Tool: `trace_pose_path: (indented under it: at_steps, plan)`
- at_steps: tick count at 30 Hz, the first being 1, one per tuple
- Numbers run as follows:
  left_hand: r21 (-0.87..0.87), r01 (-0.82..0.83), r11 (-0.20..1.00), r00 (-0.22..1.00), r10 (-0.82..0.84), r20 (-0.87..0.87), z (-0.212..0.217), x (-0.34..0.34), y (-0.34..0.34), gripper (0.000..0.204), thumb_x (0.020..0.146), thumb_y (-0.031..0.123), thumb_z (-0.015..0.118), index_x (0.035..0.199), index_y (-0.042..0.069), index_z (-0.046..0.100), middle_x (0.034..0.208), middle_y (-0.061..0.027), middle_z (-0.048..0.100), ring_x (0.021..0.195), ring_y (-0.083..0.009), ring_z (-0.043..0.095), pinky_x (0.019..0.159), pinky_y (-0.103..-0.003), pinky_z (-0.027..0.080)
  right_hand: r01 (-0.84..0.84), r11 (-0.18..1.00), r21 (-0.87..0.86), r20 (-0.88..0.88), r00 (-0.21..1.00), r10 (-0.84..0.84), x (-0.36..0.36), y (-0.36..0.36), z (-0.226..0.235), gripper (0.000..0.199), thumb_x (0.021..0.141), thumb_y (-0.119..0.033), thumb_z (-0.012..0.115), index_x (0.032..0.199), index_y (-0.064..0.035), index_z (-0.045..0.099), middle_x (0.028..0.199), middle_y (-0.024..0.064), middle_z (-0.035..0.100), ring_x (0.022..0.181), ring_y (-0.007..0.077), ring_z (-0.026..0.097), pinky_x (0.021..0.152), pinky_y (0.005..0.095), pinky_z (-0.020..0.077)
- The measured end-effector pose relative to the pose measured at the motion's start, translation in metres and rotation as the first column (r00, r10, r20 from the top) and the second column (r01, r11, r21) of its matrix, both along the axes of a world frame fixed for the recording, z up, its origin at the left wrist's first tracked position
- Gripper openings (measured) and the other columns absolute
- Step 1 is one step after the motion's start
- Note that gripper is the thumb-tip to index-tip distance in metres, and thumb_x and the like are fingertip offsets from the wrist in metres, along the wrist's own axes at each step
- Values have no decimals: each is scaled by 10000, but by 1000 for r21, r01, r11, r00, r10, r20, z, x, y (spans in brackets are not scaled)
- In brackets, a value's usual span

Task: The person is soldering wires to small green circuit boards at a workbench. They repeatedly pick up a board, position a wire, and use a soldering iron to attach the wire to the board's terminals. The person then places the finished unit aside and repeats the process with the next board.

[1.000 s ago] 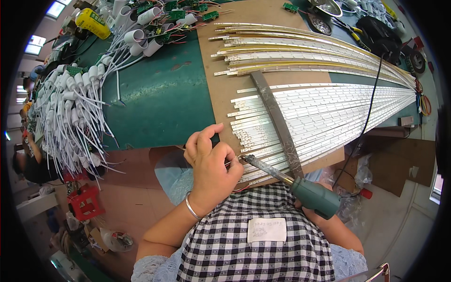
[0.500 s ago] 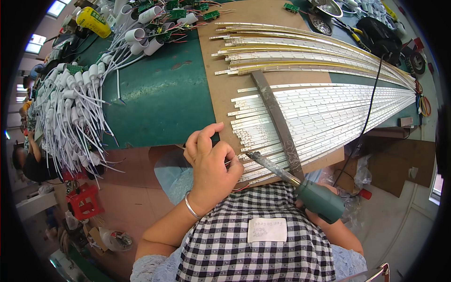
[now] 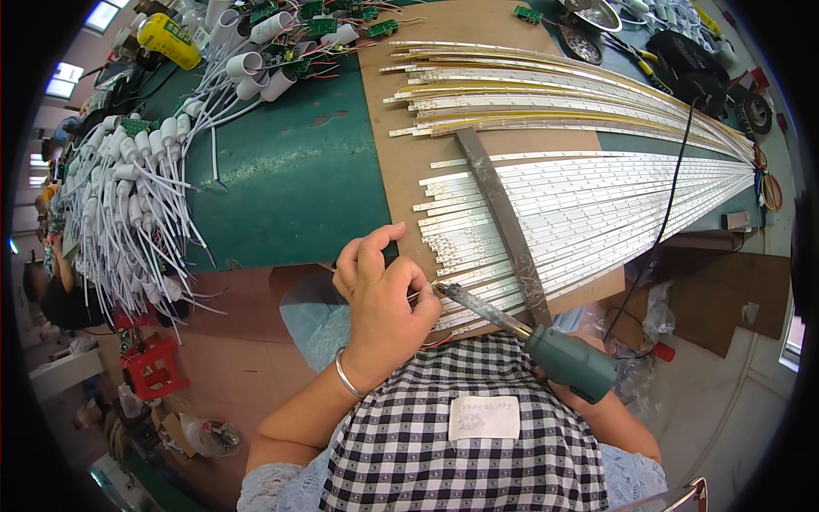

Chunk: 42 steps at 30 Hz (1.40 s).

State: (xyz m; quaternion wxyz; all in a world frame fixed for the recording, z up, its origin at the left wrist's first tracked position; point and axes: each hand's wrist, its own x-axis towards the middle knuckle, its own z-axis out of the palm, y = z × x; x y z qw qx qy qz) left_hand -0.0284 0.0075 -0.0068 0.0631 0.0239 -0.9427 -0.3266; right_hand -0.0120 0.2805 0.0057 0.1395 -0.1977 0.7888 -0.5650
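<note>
My left hand (image 3: pixel 384 299), with a metal bangle at its wrist, pinches thumb and forefinger together at the left ends of a fan of white LED strips (image 3: pixel 589 196). What lies between those fingertips is too small to make out. My right hand (image 3: pixel 570 398), mostly hidden behind the handle, grips a green-handled soldering iron (image 3: pixel 567 363). Its dark tip meets a strip end right beside my left fingertips. A grey metal bar (image 3: pixel 503 218) lies across the strips on a brown board (image 3: pixel 405 183).
A second strip bundle (image 3: pixel 503 90) lies farther back. White cables with cylindrical housings (image 3: pixel 141 171) heap on the green table's left. Green circuit boards (image 3: pixel 384 28) and a yellow bottle (image 3: pixel 169 40) are at the back. A black cord (image 3: pixel 674 192) crosses the strips.
The soldering iron has shifted slightly left and down, bringing its tip to my left fingertips. My left hand has stayed in place.
</note>
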Motion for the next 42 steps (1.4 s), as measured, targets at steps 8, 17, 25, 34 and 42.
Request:
trace_pose_path:
  at_steps: [8, 17, 25, 34, 42]
  plan:
    - [2, -9, 1000, 999, 9, 36, 4, 0, 1, 130, 667, 16, 636, 708, 77, 528, 1380, -134, 433, 1252, -381, 300, 1051, -497, 207, 22, 999, -24, 55, 998, -21, 0, -3, 3, 269, 868, -278, 623, 911, -14, 642, 710, 52, 659, 619, 202, 642, 608, 310, 507]
    - [-15, 4, 1000, 1000, -4, 0, 0, 0, 0, 171, 642, 44, 667, 717, 107, 527, 1374, -116, 430, 1239, -387, 313, 1014, -521, 215, -60, 996, 67, -78, 995, 66, -8, -2, 6, 265, 885, -273, 603, 888, -12, 650, 683, 54, 662, 609, 197, 652, 595, 306, 523]
    - [-20, -3, 1000, 1000, 4, 30, 4, 0, 1, 145, 670, 18, 654, 714, 86, 534, 1391, -127, 424, 1257, -375, 299, 1049, -497, 206, -95, 995, 41, 191, 978, 86, -2, 13, 8, 404, 881, -214, 636, 1169, 61, 569, 877, 83, 686, 795, 153, 671, 730, 270, 538]
    - [-22, -7, 1000, 1000, 7, 3, 0, 1, 0, 165, 656, 67, 678, 723, 111, 534, 1377, -112, 434, 1245, -389, 313, 1021, -526, 212, 425, 745, -514, 575, 815, -68, -6, -28, 6, 721, 844, -340, 688, 1398, -24, 351, 1308, 132, 502, 874, 238, 648, 926, 504, 535]
    - [-38, 0, 999, 1000, 0, 4, 2, 1, 0, 153, 668, 84, 675, 741, 109, 543, 1376, -118, 435, 1251, -388, 311, 1023, -525, 209, 403, 636, -658, 587, 804, 97, -38, -79, 3, 743, 853, -307, 689, 1456, -104, 307, 1419, 116, 396, 1364, 244, 368, 1136, 608, 311]
